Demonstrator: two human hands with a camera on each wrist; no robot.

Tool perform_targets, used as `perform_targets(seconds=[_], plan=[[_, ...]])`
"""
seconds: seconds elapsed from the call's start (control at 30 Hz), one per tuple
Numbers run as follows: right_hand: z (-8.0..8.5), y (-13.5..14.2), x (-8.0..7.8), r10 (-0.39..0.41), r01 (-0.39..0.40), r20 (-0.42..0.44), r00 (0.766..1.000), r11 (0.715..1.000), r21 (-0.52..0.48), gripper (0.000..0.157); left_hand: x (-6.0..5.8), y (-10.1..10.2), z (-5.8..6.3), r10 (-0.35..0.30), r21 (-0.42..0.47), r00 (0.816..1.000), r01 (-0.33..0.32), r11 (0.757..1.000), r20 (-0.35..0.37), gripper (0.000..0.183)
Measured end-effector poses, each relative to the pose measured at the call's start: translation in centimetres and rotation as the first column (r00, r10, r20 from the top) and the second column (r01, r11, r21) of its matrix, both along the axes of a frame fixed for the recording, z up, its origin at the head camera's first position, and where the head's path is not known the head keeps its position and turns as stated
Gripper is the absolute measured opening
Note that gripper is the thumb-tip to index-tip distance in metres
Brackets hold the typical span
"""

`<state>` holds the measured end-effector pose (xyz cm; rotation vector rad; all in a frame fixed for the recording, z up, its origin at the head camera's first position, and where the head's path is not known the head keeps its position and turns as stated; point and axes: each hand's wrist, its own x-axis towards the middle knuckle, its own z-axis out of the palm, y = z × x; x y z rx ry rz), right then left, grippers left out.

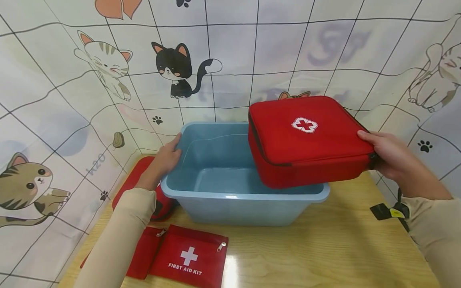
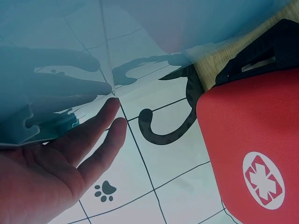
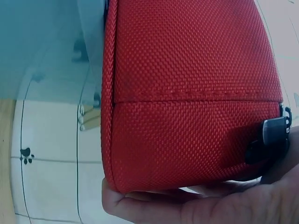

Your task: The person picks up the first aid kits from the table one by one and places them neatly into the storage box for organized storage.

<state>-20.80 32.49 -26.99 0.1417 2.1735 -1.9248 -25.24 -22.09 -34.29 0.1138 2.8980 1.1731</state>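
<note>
Behind the left arm, half-hidden red pouches.

Beige long sleeves, bare hands

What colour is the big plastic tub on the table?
The rectangular plastic tub is light blue, shown best in the head view.

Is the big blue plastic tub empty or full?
Empty. The big blue plastic tub shows only its bare floor inside; the red fabric first aid case in the right hand hangs over its rim.
</note>
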Motion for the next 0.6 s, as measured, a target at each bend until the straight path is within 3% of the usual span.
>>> perform_targets(seconds=[0.13,0.3,0.4,0.6], plan=[[0.5,-1.5,-0.1,0.049,-0.046,-0.023,0.999,0.994,0.100,0.049,0.1,0.0,0.0,0.002,0.003,1.000,-0.002,1.000,0.007,0.063],[1.3,-3.3,-0.2,0.070,-0.065,-0.022,0.997,0.985,0.162,0.029,0.0,0.0,0.0,0.004,0.010,1.000,-0.004,1.000,0.003,0.063],[1.6,-4.1,-0.2,0.075,-0.070,-0.022,0.997,0.982,0.177,0.030,0.1,0.0,0.1,0.005,0.008,1.000,-0.005,1.000,0.002,0.063],[1.8,-5.6,-0.2,0.100,-0.097,-0.014,0.995,0.984,0.146,0.056,0.2,0.0,0.1,0.007,0.000,1.000,-0.007,1.000,0.010,0.064]])
